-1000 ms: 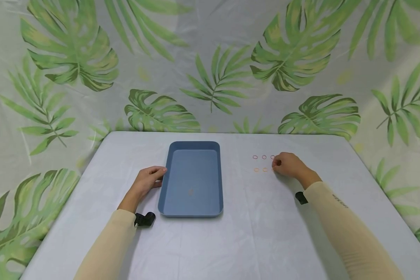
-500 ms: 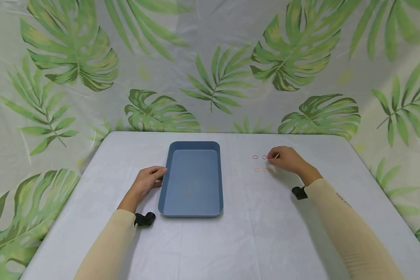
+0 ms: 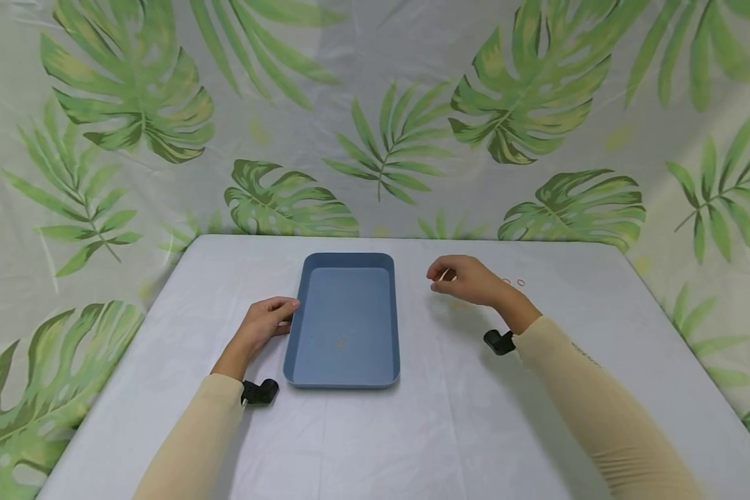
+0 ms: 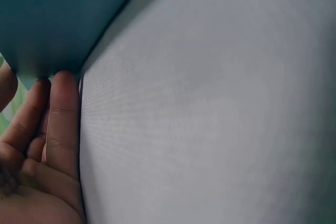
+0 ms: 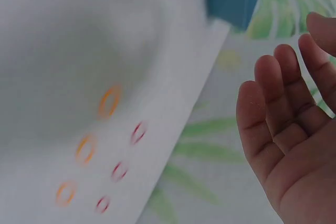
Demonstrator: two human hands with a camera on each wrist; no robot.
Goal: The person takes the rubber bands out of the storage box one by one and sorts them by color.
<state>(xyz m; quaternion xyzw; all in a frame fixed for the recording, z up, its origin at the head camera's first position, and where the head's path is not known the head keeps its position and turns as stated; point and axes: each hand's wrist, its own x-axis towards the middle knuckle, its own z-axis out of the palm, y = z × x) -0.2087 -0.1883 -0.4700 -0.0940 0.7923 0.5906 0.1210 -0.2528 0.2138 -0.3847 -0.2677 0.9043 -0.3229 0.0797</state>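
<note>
A blue tray point(image 3: 350, 305) lies on the white tabletop, left of centre. My left hand point(image 3: 264, 319) holds its left edge, one digit over the rim; in the left wrist view straight fingers point(image 4: 64, 103) touch the outer wall. A small tan loop point(image 3: 340, 342) lies inside the tray. My right hand point(image 3: 465, 278) hovers right of the tray, thumb and index tips close together. Whether a thin band is between them cannot be made out. Beneath it, orange bands point(image 5: 85, 148) and red bands point(image 5: 119, 170) lie in rows, partly hidden in the head view.
The white-covered table point(image 3: 362, 444) ends at a leaf-printed cloth point(image 3: 381, 125) behind it. Black wrist cameras point(image 3: 498, 342) hang by both wrists. Red bands point(image 3: 521, 282) show to the right of my right wrist.
My right hand has risen from the rows of bands and moved left toward the tray, uncovering red bands on the right. The left hand and tray have stayed in place.
</note>
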